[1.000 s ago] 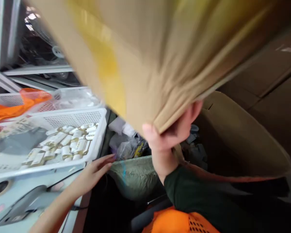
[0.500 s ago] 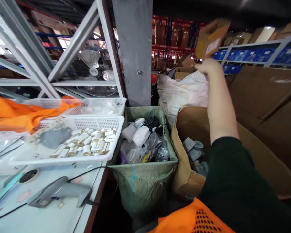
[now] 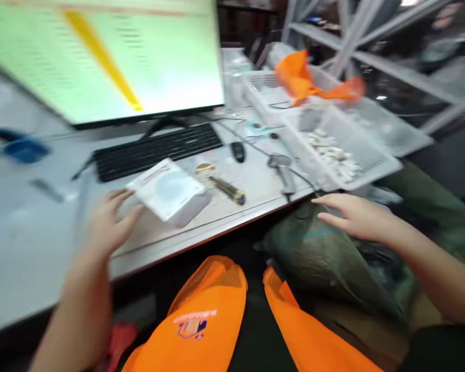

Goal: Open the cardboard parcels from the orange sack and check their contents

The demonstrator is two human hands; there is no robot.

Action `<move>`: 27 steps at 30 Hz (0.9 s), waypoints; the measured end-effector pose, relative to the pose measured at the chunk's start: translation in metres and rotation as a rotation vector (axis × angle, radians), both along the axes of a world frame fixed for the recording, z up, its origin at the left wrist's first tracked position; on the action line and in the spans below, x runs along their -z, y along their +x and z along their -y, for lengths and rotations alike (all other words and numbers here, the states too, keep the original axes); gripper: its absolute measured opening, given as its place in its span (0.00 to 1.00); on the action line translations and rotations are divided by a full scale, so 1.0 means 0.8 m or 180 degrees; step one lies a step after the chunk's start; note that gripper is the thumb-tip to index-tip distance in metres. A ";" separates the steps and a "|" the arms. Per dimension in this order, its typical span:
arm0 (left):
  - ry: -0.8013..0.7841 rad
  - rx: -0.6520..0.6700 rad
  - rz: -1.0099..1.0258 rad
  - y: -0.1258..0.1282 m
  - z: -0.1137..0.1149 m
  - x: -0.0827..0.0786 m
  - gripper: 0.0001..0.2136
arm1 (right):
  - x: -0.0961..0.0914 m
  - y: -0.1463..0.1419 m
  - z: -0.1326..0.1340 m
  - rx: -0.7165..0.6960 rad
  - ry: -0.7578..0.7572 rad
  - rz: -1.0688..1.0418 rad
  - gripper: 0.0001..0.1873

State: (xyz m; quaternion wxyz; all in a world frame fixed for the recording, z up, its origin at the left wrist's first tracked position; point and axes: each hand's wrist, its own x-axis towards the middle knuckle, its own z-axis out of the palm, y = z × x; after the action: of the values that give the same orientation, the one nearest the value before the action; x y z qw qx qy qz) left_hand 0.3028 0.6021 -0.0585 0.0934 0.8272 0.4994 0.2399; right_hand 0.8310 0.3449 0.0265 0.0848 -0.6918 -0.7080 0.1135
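Observation:
My left hand [image 3: 110, 225] is over the desk with thumb and fingers apart, its fingertips beside the left corner of a white box [image 3: 169, 190] with a pale round picture on top. Whether it touches the box I cannot tell. My right hand [image 3: 344, 214] hovers past the desk's front edge, above a green woven sack [image 3: 310, 245], fingers spread and nothing in them. Right of the box lie a yellow-and-black utility knife [image 3: 228, 189] and a roll of tape [image 3: 205, 170]. The picture is blurred by motion.
A monitor [image 3: 112, 62] stands behind a black keyboard [image 3: 158, 150] and a mouse [image 3: 238, 152]. A corded barcode scanner [image 3: 284, 173] lies near the desk edge. White baskets [image 3: 375, 165] on the right hold small bottles and orange cloth [image 3: 298, 77]. Metal framing [image 3: 356, 36] rises behind.
The view has swung left from the bins to the desk. My right hand, which held up a cardboard box, is now empty. My left hand has come into view.

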 end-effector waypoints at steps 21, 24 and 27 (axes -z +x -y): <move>0.0364 0.0468 0.1549 0.000 0.054 0.099 0.24 | 0.127 -0.309 -0.244 -0.0132 -0.0013 -0.4842 0.51; 0.0439 0.0508 0.1297 -0.005 0.048 0.088 0.14 | 0.124 -0.300 -0.236 -0.0399 -0.0855 -0.4889 0.53; 0.0166 -0.0182 0.1947 0.002 0.050 0.067 0.30 | 0.131 -0.310 -0.230 -0.0365 -0.0868 -0.4973 0.54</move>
State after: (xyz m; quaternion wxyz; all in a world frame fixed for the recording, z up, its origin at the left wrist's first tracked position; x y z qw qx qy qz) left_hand 0.3046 0.5617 -0.1118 0.2113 0.7044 0.4649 0.4930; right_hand 0.5832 0.5292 -0.0781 0.4655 -0.3788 -0.4581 0.6558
